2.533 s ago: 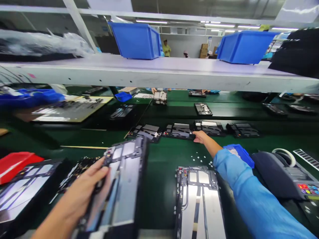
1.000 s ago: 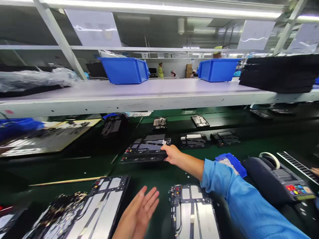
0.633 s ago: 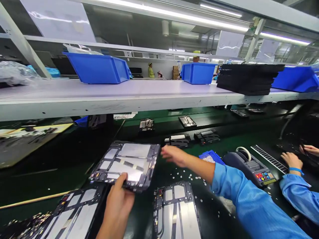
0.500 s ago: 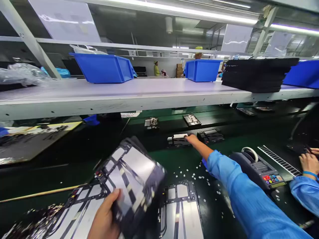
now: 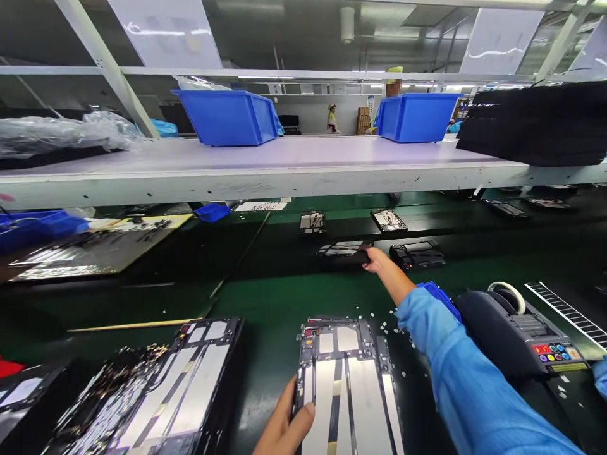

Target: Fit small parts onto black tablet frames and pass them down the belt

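Tablet frame [image 5: 348,385] lies flat on the green desk [image 5: 265,297] directly in front of the person, back side up, with bright metal panels, dark strips and a small circuit area at its far end exposed. It is judged thin, stiff and light, with hard narrow edges and fragile exposed electronics; hold is best taken on the outer rim, not on the shiny panels or the board at the top. The left hand [image 5: 284,426] grips the frame's near left edge, thumb on top of the rim and fingers under or beside it. A second tablet frame [image 5: 344,249] lies further off on the dark conveyor belt [image 5: 284,253]; the right hand [image 5: 379,260], arm stretched out in a blue sleeve [image 5: 469,392], is closed on its right end. Another frame [image 5: 190,385] lies just left of the near one, apart from it. Small white scraps [image 5: 389,328] are scattered on the desk near the sleeve. A tape dispenser [image 5: 516,335] stands to the right, and blue bins [image 5: 227,117] sit on the shelf above.
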Demonstrator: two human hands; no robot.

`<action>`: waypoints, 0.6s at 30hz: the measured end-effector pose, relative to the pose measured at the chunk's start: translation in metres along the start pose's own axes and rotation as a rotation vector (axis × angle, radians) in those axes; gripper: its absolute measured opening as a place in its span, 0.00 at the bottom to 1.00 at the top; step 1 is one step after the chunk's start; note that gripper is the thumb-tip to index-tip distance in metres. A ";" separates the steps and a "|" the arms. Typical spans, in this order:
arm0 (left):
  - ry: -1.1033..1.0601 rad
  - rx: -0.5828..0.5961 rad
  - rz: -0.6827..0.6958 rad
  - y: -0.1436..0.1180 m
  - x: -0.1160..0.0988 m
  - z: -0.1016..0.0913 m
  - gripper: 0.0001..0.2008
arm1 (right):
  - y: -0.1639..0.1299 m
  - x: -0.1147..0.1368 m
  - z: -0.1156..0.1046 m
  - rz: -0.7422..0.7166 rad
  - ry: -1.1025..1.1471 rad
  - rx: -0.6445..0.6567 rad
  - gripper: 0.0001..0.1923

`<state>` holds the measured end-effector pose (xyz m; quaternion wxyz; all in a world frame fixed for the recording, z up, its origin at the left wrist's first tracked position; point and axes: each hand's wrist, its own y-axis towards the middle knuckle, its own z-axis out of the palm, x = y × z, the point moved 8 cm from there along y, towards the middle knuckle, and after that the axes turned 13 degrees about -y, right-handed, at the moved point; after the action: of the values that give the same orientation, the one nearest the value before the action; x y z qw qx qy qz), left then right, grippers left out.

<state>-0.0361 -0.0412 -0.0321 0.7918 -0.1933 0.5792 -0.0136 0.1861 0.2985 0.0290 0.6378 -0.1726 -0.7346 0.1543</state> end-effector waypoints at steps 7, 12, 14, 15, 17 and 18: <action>-0.025 0.084 0.016 -0.007 0.024 0.017 0.39 | -0.143 -0.025 -0.053 -0.231 0.207 -0.005 0.16; -0.070 0.111 0.156 0.000 0.031 0.028 0.42 | -0.274 -0.129 -0.087 -0.264 0.309 -0.054 0.31; -0.078 0.104 0.162 0.002 0.036 0.028 0.44 | -0.304 -0.179 -0.086 -0.238 0.275 -0.111 0.35; -0.074 0.102 0.170 0.001 0.036 0.027 0.45 | -0.315 -0.198 -0.084 -0.252 0.227 -0.124 0.38; -0.059 0.105 0.212 -0.001 0.031 0.026 0.44 | -0.332 -0.227 -0.076 -0.293 0.020 -0.098 0.42; -0.056 0.112 0.237 -0.002 0.024 0.026 0.43 | -0.340 -0.237 -0.072 -0.307 -0.131 -0.054 0.43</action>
<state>-0.0037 -0.0416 -0.0472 0.8131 -0.0793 0.5742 0.0534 0.2677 -0.1113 -0.0184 0.5996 -0.0650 -0.7963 0.0461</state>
